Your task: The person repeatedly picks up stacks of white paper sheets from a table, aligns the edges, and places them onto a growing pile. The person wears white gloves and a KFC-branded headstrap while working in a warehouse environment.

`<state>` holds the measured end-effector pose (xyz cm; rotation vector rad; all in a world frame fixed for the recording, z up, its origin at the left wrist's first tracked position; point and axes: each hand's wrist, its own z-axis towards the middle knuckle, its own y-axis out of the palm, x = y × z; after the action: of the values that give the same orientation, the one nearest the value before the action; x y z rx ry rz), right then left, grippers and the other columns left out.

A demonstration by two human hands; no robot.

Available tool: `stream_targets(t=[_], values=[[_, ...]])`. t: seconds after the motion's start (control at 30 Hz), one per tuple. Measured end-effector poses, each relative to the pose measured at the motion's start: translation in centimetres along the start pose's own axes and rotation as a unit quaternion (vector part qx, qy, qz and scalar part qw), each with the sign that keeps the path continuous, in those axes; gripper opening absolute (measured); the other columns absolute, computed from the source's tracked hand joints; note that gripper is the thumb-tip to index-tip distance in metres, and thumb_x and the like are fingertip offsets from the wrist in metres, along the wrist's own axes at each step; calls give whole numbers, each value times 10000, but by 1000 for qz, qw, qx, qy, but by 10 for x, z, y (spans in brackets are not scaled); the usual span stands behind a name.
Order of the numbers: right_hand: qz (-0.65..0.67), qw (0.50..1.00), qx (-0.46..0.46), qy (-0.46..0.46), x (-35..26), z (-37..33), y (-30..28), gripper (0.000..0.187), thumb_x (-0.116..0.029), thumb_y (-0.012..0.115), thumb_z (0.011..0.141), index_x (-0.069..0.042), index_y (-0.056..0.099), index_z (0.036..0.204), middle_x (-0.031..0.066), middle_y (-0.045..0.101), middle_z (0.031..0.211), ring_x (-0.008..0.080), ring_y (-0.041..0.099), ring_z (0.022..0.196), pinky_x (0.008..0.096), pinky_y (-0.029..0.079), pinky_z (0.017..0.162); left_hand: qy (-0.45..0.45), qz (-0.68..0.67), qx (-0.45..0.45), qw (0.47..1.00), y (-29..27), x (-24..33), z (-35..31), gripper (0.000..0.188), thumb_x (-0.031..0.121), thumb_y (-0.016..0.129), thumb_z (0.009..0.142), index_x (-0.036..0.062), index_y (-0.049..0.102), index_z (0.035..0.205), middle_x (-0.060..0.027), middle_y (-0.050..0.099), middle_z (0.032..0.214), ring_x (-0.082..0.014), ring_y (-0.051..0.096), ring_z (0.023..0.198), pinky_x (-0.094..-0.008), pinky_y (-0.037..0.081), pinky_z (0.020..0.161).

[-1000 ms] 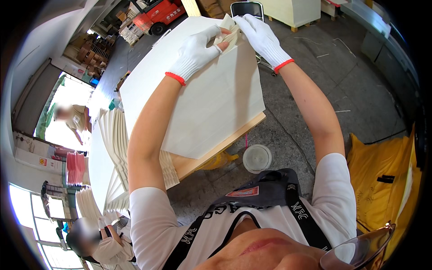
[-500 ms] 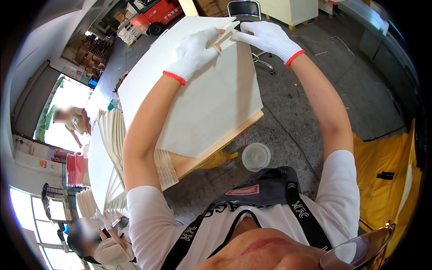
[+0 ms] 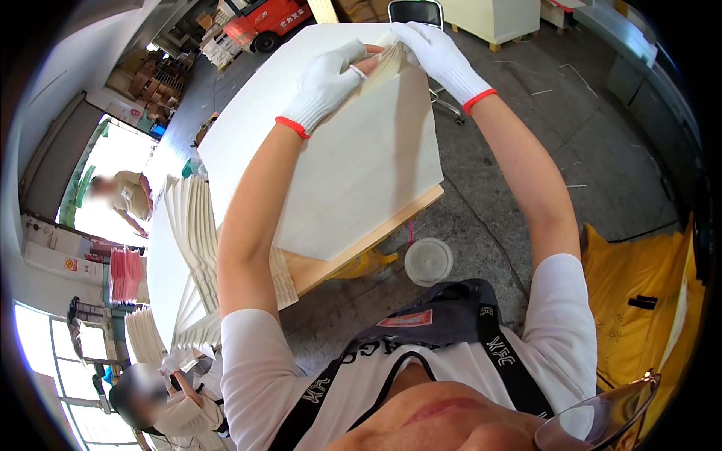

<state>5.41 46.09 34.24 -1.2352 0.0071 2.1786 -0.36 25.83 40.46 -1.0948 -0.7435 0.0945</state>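
Grey concrete floor (image 3: 632,161) lies right of our grip: white-gloved left hand (image 3: 323,86) spread, white-gloved right hand (image 3: 442,62), pinch unclear. Large white paper sheets (image 3: 350,173) beneath seem floppy, crease-prone; we'd hold their fanned corner (image 3: 386,69).

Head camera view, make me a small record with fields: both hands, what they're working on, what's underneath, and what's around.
Left hand: white-gloved, bare thumb and fingertip at the sheets' edges; grip unclear
Right hand: white-gloved, at the far corner; grip unclear
White sheets: large, layered, bent and fanned between the hands
Underneath: light wooden surface, partly covered
Floor: round pale container
Background: red forklift, black chair
Others: two people at left, one upper, one lower
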Motion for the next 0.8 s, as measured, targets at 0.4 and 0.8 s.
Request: stream_targets(t=[0.4, 0.8], values=[[-33, 998, 39, 20, 4, -4, 6, 583, -550, 366, 998, -25, 618, 1033, 145, 631, 829, 318, 621, 828, 412, 456, 769, 66, -5, 31, 997, 5, -15, 5, 401, 290, 668, 904, 146, 640, 1277, -96, 716, 1122, -173, 649, 904, -317, 507, 812], [-35, 998, 41, 16, 2, -7, 8, 528, -530, 427, 994, -47, 613, 1102, 65, 595, 882, 205, 561, 825, 342, 450, 785, 34, 58, 38, 997, 8, -4, 0, 346, 267, 649, 920, 92, 649, 1219, -64, 675, 942, -138, 581, 866, -288, 470, 832]])
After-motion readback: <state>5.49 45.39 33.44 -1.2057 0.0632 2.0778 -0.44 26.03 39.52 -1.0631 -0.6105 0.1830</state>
